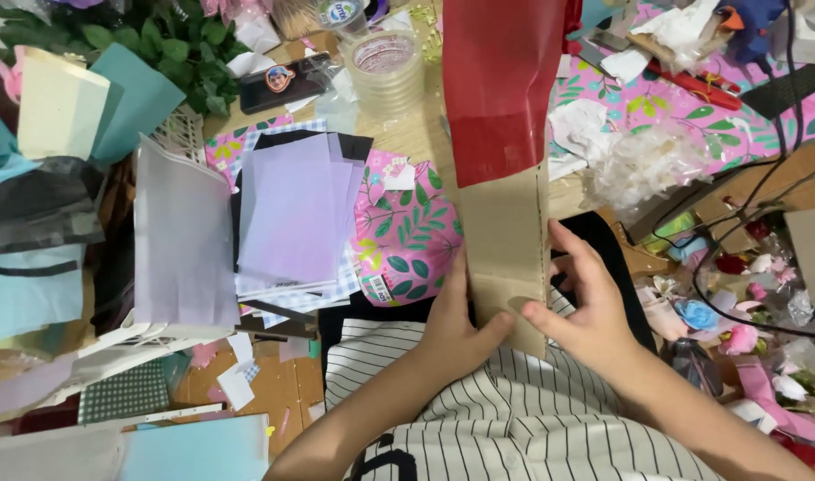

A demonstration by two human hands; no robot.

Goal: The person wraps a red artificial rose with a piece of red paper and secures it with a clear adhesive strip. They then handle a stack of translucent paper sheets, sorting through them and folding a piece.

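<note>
**Red, tan and pink across the craft table**

The roll [501,223] between the two hands was plain tan cardboard at its near end and covered in glossy red paper at the far end. The shirt [479,410] was white with thin black stripes. A stack of paper sheets [296,209] was pale lilac, lying over black card. The wrapping paper [407,227] beside it was bright pink with dark green leaf prints. A card [126,392] at the lower left carried a small green-and-white check. The tape rolls [388,67] were clear, and the folded sheets [140,98] at the far left teal and cream.
</note>
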